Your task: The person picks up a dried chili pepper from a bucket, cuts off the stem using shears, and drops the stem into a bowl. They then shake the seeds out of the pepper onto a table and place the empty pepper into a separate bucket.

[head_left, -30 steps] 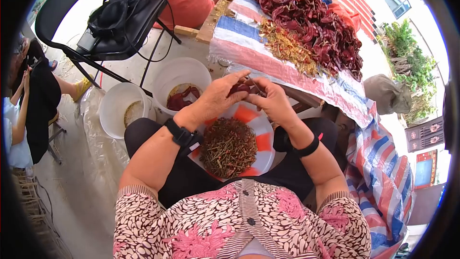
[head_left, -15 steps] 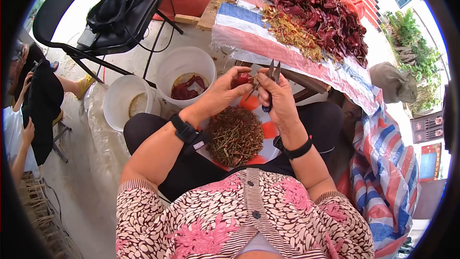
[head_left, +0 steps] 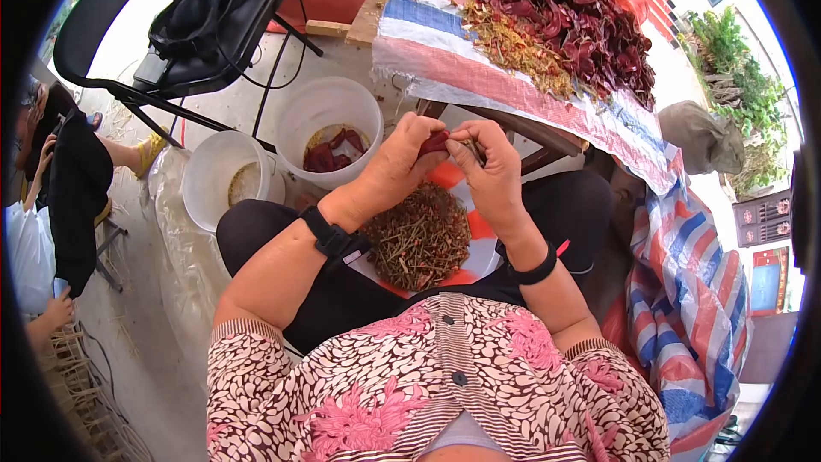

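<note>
My left hand [head_left: 389, 158] is closed around a dried red chili pepper [head_left: 434, 144]. My right hand [head_left: 492, 162] meets it at the pepper's right end, thumb and fingers pinched together. A small dark part of the scissors [head_left: 480, 151] shows in the right hand; the blades are mostly hidden by the fingers. Below both hands, a white and orange basin [head_left: 483, 226] sits between my legs. It holds a heap of cut chili stems [head_left: 417, 239].
Two white buckets stand to the left; the farther bucket [head_left: 295, 111] holds red chili pieces. Ahead, dried red chilies [head_left: 556, 13] and yellow seeds [head_left: 517, 51] lie on a striped sheet [head_left: 428, 60]. A black chair [head_left: 205, 60] holds a bag. Another person's hand [head_left: 58, 312] is far left.
The scissor blades, earlier pointing up from my right hand, are now mostly out of sight. My right fingers have closed in on the pepper. The other person's lower hand has moved down.
</note>
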`<act>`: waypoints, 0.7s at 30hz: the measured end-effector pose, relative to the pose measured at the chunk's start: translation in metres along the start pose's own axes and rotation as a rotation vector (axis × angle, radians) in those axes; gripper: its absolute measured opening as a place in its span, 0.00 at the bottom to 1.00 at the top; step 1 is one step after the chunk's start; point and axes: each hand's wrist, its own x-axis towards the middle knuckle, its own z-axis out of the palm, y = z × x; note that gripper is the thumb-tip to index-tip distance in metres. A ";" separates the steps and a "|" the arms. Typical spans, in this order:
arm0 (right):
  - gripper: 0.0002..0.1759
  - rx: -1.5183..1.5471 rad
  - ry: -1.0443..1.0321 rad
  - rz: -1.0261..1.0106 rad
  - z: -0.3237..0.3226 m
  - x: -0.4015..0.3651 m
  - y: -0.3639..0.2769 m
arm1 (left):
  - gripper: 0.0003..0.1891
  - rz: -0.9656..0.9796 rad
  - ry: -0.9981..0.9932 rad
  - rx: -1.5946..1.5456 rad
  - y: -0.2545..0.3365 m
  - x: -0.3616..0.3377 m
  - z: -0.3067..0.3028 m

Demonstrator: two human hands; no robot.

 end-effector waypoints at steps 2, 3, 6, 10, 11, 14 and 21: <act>0.06 -0.137 -0.022 -0.077 -0.004 0.002 -0.012 | 0.19 0.000 -0.023 -0.038 -0.002 0.000 0.000; 0.06 -0.082 -0.076 0.022 -0.008 0.004 -0.018 | 0.18 -0.020 -0.045 -0.120 0.000 0.001 -0.003; 0.06 0.098 -0.205 0.265 -0.022 0.010 -0.036 | 0.15 -0.239 -0.163 -0.361 0.018 0.006 -0.016; 0.06 0.293 -0.268 0.431 -0.027 0.015 -0.040 | 0.11 -0.285 -0.240 -0.391 0.021 0.009 -0.026; 0.05 0.329 -0.263 0.463 -0.028 0.015 -0.034 | 0.11 -0.302 -0.256 -0.409 0.021 0.009 -0.028; 0.04 0.559 -0.285 0.623 -0.032 0.015 -0.028 | 0.09 -0.337 -0.300 -0.455 0.023 0.009 -0.034; 0.05 1.275 -0.404 0.912 -0.024 0.004 0.003 | 0.11 -0.241 -0.296 -0.425 0.027 0.009 -0.037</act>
